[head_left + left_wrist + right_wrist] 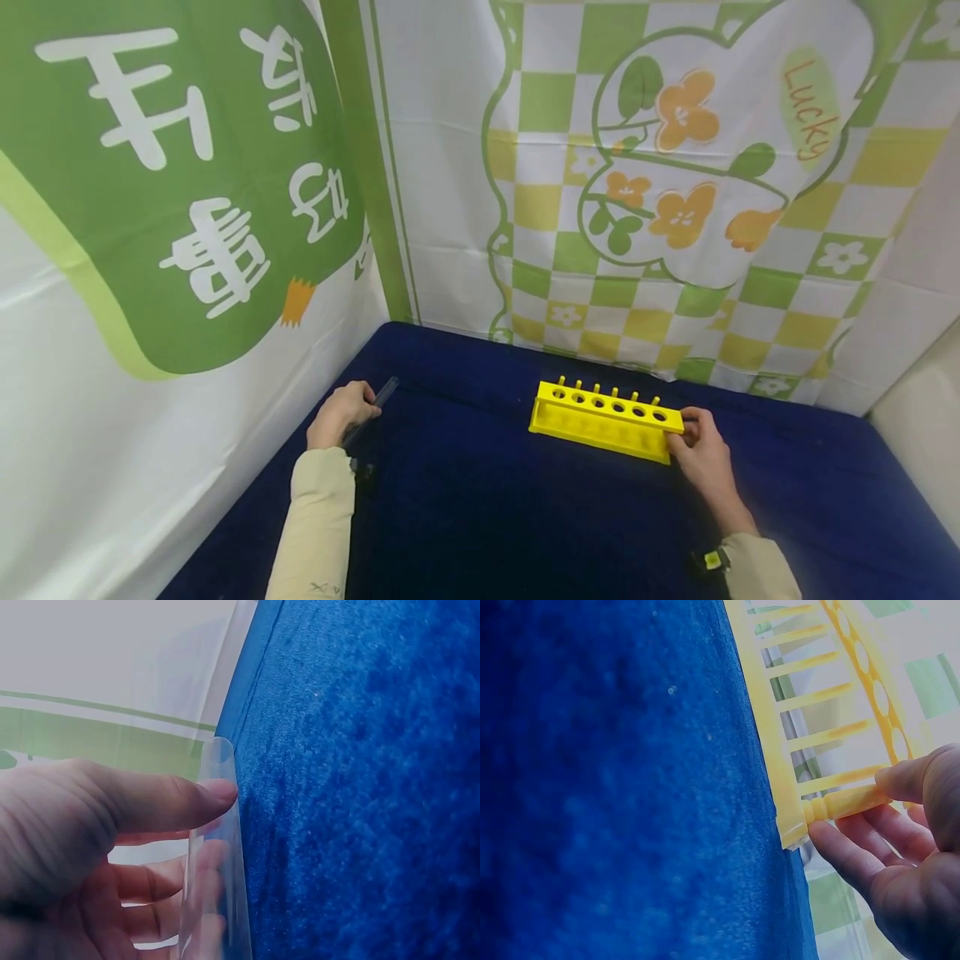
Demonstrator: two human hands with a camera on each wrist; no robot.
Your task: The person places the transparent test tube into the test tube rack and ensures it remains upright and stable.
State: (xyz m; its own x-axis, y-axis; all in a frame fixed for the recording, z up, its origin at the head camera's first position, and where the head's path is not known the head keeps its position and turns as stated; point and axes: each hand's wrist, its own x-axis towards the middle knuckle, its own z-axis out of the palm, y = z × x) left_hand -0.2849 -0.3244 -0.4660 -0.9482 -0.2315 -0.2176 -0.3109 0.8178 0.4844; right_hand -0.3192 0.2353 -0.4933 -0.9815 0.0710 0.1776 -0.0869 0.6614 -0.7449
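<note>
On the left of the head view, my left hand [345, 414] pinches a clear test tube [386, 390] between thumb and fingers. Up close in the left wrist view, the tube [217, 900] looks transparent, with a rounded end just past the thumb. A yellow test tube rack [606, 423] stands upright on the blue cloth, with a row of round holes and a row of pegs behind them. At the rack's right end, my right hand [705, 458] grips the end post [847, 802] with thumb and fingers.
Dark blue cloth [480, 500] covers the table. A white and green printed curtain [300, 333] borders the left side, and a checked green and yellow one [637, 333] hangs behind the rack.
</note>
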